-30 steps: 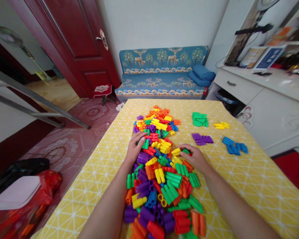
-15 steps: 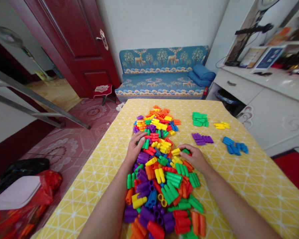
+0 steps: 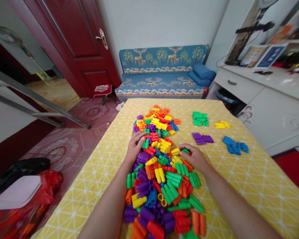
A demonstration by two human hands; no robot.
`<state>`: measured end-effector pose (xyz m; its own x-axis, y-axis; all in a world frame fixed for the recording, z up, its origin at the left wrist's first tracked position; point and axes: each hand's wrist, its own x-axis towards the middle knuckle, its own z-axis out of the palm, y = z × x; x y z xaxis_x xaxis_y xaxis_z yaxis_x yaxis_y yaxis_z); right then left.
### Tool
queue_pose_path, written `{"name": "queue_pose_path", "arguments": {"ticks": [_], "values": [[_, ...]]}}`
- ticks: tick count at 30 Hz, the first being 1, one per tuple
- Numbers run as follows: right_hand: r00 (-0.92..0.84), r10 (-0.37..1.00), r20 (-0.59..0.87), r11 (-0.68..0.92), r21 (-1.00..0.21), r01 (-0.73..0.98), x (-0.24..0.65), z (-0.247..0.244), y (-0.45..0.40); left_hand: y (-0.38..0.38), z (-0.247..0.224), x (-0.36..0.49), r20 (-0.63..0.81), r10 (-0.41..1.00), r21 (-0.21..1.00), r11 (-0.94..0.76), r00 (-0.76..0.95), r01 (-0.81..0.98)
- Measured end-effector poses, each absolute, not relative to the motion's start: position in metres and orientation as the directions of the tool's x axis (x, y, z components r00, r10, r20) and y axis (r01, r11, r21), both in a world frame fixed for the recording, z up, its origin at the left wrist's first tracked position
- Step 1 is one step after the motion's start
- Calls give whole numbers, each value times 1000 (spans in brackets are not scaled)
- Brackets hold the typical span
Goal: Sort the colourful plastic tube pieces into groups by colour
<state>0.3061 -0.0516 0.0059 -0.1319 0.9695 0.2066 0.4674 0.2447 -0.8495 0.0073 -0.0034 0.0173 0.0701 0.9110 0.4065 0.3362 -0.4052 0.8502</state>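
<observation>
A long heap of bullet-shaped plastic building blocks [image 3: 173, 179] in purple, green, red, orange, yellow and blue runs down the table. My left hand [image 3: 134, 147] rests against the heap's left side, its fingers reaching over the edge beside a green block [image 3: 146, 143]. The thumb and fingers are apart, and I see nothing held. On the heap's right side, my right hand [image 3: 194, 157] has a yellow building block [image 3: 175, 151] at its thumb and fingertips. Another green block [image 3: 185, 151] lies under that hand, partly hidden.
Sorted groups lie on the table's right: green blocks [image 3: 200, 119], yellow blocks [image 3: 222, 124], purple blocks [image 3: 202, 138] and blue blocks [image 3: 235, 146]. A yellow patterned cloth [image 3: 97, 172] covers the table. Behind stands a blue sofa [image 3: 161, 78]; a white cabinet [image 3: 271, 113] is at right.
</observation>
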Motion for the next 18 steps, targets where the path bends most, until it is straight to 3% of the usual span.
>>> {"name": "queue_pose_path", "arguments": {"ticks": [18], "values": [[-126,970,210,245,-820,518,302,12,-52,-3,16,7,417,905,842,-417,77,341]]}}
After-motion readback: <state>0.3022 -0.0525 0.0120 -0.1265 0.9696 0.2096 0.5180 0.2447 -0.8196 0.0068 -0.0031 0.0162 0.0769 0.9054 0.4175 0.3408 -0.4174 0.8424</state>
